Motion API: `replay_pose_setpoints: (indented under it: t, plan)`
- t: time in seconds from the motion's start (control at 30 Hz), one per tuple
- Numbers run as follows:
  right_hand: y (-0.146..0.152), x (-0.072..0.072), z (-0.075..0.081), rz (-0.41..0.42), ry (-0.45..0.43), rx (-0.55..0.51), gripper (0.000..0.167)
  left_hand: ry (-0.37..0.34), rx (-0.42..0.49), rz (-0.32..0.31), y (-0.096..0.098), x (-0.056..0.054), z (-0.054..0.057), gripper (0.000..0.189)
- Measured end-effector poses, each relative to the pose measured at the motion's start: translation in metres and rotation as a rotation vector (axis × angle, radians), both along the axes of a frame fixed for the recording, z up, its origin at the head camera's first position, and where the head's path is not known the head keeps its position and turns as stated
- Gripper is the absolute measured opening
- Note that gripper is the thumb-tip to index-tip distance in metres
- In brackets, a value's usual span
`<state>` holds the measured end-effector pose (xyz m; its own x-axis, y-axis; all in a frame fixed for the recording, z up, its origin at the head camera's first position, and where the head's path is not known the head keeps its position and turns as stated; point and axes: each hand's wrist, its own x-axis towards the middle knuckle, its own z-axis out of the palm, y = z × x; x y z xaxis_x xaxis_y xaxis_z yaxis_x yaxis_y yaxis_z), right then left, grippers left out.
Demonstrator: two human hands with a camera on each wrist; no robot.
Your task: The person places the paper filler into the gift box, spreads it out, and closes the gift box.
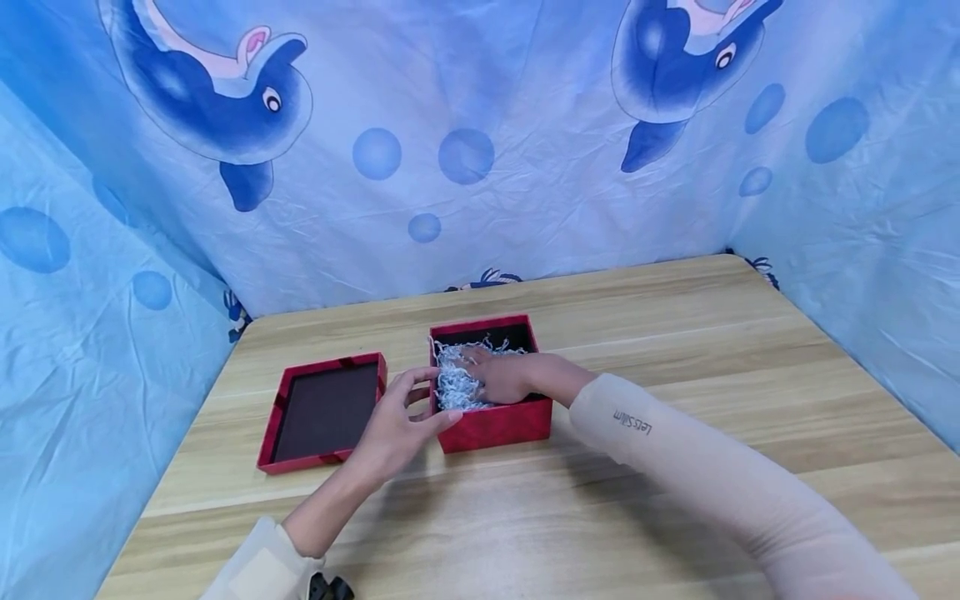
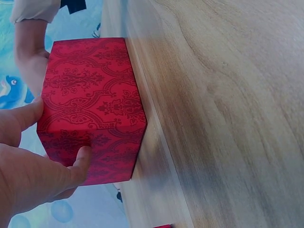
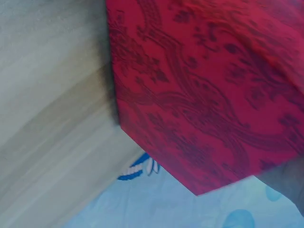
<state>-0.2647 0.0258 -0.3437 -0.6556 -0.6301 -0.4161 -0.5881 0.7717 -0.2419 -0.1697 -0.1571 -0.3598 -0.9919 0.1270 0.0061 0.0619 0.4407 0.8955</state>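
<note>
Left fingers (image 1: pixel 412 380) apparently against box (image 1: pixel 498 429) edge

Head cam looks forward and down over the tabletop (image 1: pixel 712 333). Wrist cams sit close in, both rolled sideways; all three views share the red box (image 2: pixel 90 85).

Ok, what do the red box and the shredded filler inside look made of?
Red box: probably cardboard wrapped in patterned paper or fabric, low sheen; crisp edges and dark damask print. Shredded filler: likely crinkled paper, matte, judging by thin kinked strands.
</note>
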Motion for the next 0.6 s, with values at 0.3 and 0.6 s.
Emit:
replay_pose_setpoints:
  t: [0.3,0.6]
  plan:
    - [0.014,0.014,0.019,0.0,0.069,-0.102,0.069,-0.01,0.008,-0.015,-0.001,0.001,0.0,0.065]
    - [0.018,0.023,0.027,0.038,0.069,-0.17,0.066,-0.012,-0.001,-0.02,-0.002,0.001,-0.001,0.066]
